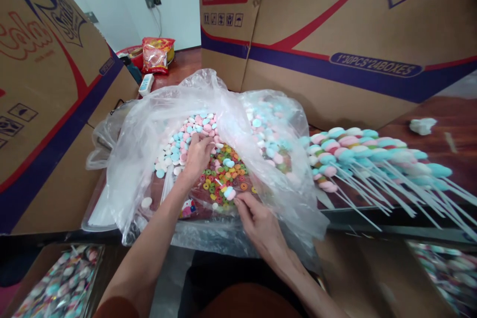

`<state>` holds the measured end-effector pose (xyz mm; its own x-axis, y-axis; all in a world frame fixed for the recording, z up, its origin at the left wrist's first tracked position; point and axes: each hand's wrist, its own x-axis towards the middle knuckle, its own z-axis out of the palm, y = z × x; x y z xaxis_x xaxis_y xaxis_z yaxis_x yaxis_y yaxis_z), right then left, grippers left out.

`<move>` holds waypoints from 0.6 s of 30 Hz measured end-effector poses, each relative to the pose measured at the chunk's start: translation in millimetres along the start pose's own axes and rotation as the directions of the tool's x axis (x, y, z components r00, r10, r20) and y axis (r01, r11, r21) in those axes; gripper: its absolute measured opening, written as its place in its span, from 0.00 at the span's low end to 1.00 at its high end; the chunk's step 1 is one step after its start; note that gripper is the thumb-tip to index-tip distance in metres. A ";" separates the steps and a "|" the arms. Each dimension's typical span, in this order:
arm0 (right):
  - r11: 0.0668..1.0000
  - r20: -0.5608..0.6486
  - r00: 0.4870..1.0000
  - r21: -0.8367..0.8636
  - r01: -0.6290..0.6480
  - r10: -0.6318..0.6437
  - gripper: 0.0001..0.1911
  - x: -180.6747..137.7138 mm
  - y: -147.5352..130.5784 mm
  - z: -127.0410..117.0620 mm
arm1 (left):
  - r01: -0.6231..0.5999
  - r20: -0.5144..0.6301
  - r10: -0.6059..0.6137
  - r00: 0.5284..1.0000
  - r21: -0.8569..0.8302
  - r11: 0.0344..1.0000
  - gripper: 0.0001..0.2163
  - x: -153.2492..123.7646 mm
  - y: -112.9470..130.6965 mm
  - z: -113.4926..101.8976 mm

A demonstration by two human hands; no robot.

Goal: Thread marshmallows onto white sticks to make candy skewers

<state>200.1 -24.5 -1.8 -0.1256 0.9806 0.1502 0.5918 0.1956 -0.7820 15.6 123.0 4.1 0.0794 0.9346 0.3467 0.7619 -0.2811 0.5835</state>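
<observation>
My left hand reaches into a heap of pink, blue and white disc-shaped candies, its fingers curled together at the heap's right side. What lies between those fingertips is too small to make out. Low over the ring-shaped gummies, my right hand pinches a short candy skewer. Blue, pink and yellow pieces are threaded on it, and its stick tip points up and left. Both heaps lie in a spread clear plastic bag. White sticks lie left of my left forearm.
Finished candy skewers are piled on the right of the table. Large cardboard boxes stand at the back and left. A red snack packet lies behind. Below the table edge, a carton holds many candies.
</observation>
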 end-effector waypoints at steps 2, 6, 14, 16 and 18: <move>1.000 -0.006 1.000 -0.004 -0.001 0.001 0.16 0.2 0.0 0.5 | -0.038 0.032 0.037 0.999 0.039 0.999 0.09 -4.6 4.2 -3.5; 1.000 0.006 1.000 0.001 -0.004 0.004 0.15 0.1 -0.4 0.7 | -0.038 0.092 0.030 0.995 0.083 0.996 0.11 -11.6 12.3 -7.3; 0.997 -0.031 0.999 0.079 -0.006 0.009 0.15 1.5 -2.9 -5.3 | 0.246 0.065 -0.241 0.968 -0.397 0.884 0.09 -39.8 16.8 -14.9; 0.993 -0.032 0.999 0.115 -0.003 0.006 0.15 1.4 -3.5 -6.0 | 0.331 0.126 -0.322 0.938 -0.596 0.732 0.09 -56.9 18.4 -17.6; 0.990 -0.023 1.000 0.143 0.005 -0.001 0.14 0.9 -4.4 -5.0 | 0.373 0.150 -0.393 0.907 -0.716 0.590 0.11 -74.3 19.8 -18.4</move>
<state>201.4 -24.5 4.8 -0.1083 0.9804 0.1649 0.4709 0.1967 -0.8600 13.0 44.0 3.4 -0.1311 0.9911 -0.0246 0.0187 0.0273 0.9995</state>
